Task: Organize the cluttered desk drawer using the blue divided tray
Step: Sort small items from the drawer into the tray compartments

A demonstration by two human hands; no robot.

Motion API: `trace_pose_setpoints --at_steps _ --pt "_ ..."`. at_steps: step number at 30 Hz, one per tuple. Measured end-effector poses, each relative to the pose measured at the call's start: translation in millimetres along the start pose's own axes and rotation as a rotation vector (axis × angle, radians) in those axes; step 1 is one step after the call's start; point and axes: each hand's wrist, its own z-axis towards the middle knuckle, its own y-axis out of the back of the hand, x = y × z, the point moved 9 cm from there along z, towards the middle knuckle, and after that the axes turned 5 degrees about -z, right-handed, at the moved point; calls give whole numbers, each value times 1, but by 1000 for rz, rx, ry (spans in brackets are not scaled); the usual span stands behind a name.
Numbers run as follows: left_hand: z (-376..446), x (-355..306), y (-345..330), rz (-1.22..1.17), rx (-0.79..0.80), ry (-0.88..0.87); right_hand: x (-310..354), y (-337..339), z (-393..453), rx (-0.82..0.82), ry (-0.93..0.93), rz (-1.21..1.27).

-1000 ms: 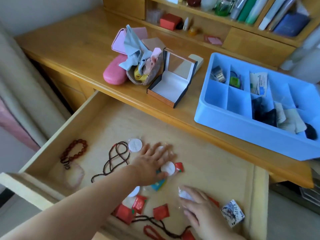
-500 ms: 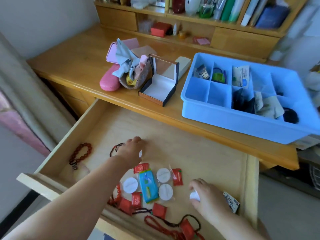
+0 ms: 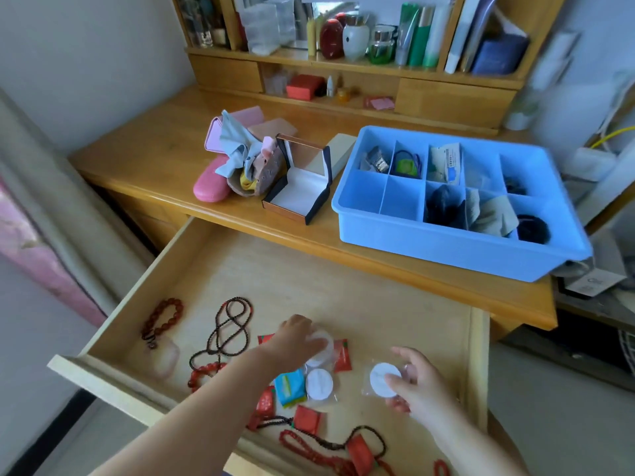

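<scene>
The wooden drawer (image 3: pixel 343 297) stands pulled out below the desk. Inside lie white round packets (image 3: pixel 319 384), red sachets (image 3: pixel 342 355), a blue-green packet (image 3: pixel 290 388) and bead strings (image 3: pixel 230 328). My left hand (image 3: pixel 299 341) is over one white round packet in the middle of the drawer, fingers curled on it. My right hand (image 3: pixel 415 383) holds another clear-wrapped white round packet (image 3: pixel 383 379) lifted just above the drawer floor. The blue divided tray (image 3: pixel 446 249) sits on the desk at right, with small items in several compartments and its two near-left cells bare.
On the desk left of the tray stand an open jewellery box (image 3: pixel 299 187), a pink case (image 3: pixel 209 187) and a pouch with cloths (image 3: pixel 251 166). A red bead bracelet (image 3: pixel 161 321) lies at the drawer's left. Shelves with bottles and books fill the back.
My left hand moved right from the bead necklace onto a white packet. My right hand lifted a wrapped white packet from the drawer's right side. The view tilted up.
</scene>
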Motion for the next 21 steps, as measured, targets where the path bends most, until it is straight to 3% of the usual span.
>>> trace_pose_setpoints --at_steps 3,6,10,13,15,18,21 --pt "-2 -2 -15 215 -67 -26 -8 1 -4 -5 -18 12" --pt "-5 -1 -18 260 -84 7 -12 6 -9 -21 -17 26" --pt "-11 -14 -1 -66 -203 -112 -17 7 -14 -7 -31 86" --pt "-20 -4 19 -419 -346 -48 -22 6 -15 3 -41 124" --pt "-25 7 14 -529 -300 28 -24 5 -15 -1 -44 143" --pt "-32 18 -12 -303 -148 109 -23 3 -15 0 -42 158" --pt "-40 23 -34 -248 -176 168 -22 -1 -15 3 -37 188"
